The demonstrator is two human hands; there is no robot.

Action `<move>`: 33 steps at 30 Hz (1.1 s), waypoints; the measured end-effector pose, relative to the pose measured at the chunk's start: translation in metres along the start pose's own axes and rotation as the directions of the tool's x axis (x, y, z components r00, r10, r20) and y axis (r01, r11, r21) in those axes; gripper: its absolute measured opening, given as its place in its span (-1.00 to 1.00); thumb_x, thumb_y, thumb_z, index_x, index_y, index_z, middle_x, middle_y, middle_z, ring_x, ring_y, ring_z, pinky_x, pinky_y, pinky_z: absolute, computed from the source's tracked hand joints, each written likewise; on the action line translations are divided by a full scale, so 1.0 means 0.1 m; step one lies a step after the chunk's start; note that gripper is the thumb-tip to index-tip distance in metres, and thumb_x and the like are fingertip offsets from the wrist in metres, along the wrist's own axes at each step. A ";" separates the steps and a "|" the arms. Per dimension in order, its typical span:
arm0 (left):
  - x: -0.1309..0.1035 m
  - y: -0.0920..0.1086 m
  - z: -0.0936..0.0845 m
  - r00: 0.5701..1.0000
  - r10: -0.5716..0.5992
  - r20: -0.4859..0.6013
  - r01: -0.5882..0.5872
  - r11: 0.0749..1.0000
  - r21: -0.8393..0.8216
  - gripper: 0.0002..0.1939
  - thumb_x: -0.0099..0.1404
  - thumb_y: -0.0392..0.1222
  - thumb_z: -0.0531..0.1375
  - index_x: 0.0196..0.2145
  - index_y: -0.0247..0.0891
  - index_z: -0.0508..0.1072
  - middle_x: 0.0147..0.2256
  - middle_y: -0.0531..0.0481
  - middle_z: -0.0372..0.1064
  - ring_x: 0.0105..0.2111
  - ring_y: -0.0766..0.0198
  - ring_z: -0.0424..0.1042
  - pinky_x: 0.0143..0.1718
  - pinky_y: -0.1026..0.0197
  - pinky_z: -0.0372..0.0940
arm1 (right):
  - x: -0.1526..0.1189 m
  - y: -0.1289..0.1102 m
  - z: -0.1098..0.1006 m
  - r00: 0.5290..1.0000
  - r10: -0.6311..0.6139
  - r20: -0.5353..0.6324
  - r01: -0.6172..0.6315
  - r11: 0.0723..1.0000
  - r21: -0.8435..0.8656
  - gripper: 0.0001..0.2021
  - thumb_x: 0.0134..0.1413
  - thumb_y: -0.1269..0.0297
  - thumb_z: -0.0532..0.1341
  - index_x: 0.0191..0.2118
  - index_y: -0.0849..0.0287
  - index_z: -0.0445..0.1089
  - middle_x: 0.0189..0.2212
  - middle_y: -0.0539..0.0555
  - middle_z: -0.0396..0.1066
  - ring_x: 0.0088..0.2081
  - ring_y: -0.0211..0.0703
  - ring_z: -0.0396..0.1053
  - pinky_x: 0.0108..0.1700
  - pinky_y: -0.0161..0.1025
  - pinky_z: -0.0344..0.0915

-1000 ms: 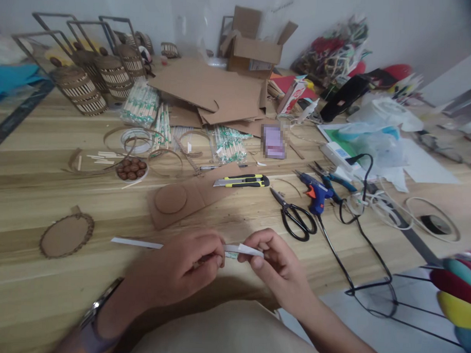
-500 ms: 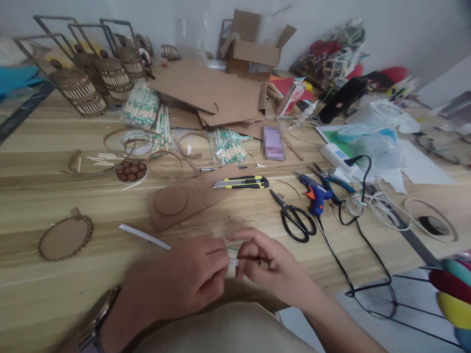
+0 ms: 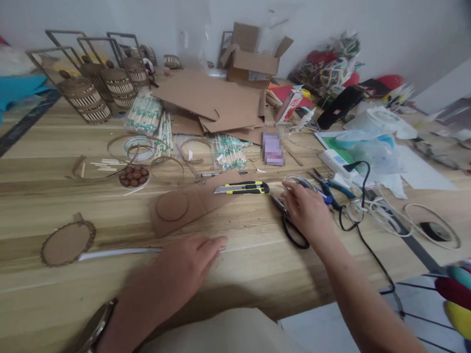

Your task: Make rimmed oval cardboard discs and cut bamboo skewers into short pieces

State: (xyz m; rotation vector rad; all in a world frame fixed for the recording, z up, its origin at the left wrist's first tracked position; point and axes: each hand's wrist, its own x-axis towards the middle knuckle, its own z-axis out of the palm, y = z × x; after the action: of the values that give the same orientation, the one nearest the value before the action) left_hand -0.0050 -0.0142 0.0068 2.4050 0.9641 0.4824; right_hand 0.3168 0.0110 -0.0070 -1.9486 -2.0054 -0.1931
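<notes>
My left hand [image 3: 192,262] is low over the table, its fingers closed on a long thin white strip [image 3: 120,251]. That strip runs left to the edge of a round cardboard disc [image 3: 65,242] with a braided brown rim. Off to the right, my right hand [image 3: 307,210] reaches over black-handled scissors [image 3: 296,236], its fingers bent but apart. It covers much of the scissors and most of a blue glue gun [image 3: 327,199]; whether it touches them is hard to see. A yellow-and-black utility knife [image 3: 243,187] lies left of its fingertips, across a cardboard piece [image 3: 199,206].
Behind are a bowl of brown balls [image 3: 134,177], bags of wooden sticks [image 3: 144,111], stacked cardboard sheets [image 3: 211,96] and several woven lantern-like baskets [image 3: 87,102]. Pliers [image 3: 328,185], a black cable [image 3: 375,264] and a white cord [image 3: 392,228] lie to the right.
My right hand has left the white strip beside my left hand and moved right and away from me, over the scissors. The strip's far end has swung left and nearer, to the disc.
</notes>
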 end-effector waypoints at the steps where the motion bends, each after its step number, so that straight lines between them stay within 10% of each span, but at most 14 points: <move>1: 0.00 0.00 0.03 1.000 -0.015 0.008 0.014 0.999 0.042 -0.65 0.45 -0.36 -0.03 0.07 -0.22 0.43 -0.23 -0.11 0.57 -0.24 0.09 0.54 -0.22 0.07 0.43 | 0.08 0.10 0.08 1.000 0.022 0.020 -0.021 0.997 -0.073 -0.66 0.30 0.30 0.03 0.04 0.31 0.43 -0.22 0.31 0.58 -0.20 0.16 0.51 -0.15 -0.02 0.33; 9: -0.01 0.02 0.02 0.993 -0.102 0.052 0.098 0.991 0.086 -0.71 0.45 -0.38 -0.02 -0.13 -0.21 0.48 -0.24 -0.06 0.55 -0.22 0.16 0.53 -0.18 0.13 0.42 | 0.36 0.36 0.38 0.996 0.070 0.052 -0.061 0.987 -0.149 -0.66 0.26 0.33 0.05 -0.01 0.32 0.47 -0.22 0.37 0.58 -0.15 0.24 0.46 -0.12 0.03 0.25; 15: 0.02 0.06 -0.01 0.987 -0.133 0.086 0.128 0.990 0.064 -0.75 0.44 -0.39 0.02 -0.20 -0.24 0.49 -0.25 -0.08 0.54 -0.22 0.13 0.52 -0.19 0.12 0.41 | 0.07 -0.23 0.11 0.998 -0.065 -0.028 0.065 0.998 0.005 -0.67 0.33 0.09 0.08 -0.06 0.15 0.50 -0.11 0.23 0.56 -0.09 0.19 0.44 -0.06 0.04 0.23; 22: 0.02 0.06 0.04 0.989 -0.124 0.080 0.122 0.992 0.026 -0.73 0.43 -0.43 0.01 -0.17 -0.21 0.47 -0.20 -0.06 0.53 -0.17 0.13 0.52 -0.13 0.08 0.41 | -0.28 -1.08 -0.17 0.926 -0.375 0.034 0.286 0.760 0.583 -0.83 0.25 0.13 0.27 -0.16 0.09 0.47 -0.30 0.07 0.56 -0.23 -0.03 0.47 -0.13 -0.07 0.28; 33: -0.13 -0.09 0.02 0.986 -0.166 0.020 0.161 0.974 0.160 -0.70 0.41 -0.45 0.01 -0.18 -0.22 0.51 -0.23 -0.08 0.56 -0.21 0.11 0.53 -0.18 0.09 0.42 | -0.36 -0.96 -0.16 0.945 -0.328 0.011 0.258 0.765 0.590 -0.86 0.30 0.32 0.19 -0.35 0.08 0.37 -0.45 -0.03 0.48 -0.35 -0.13 0.41 -0.16 -0.12 0.25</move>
State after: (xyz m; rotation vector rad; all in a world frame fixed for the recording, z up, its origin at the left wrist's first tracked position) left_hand -0.0176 -0.0183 -0.0012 2.4358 1.2149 0.3152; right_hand 0.2245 -0.0326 0.0087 -1.2767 -2.1031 0.4318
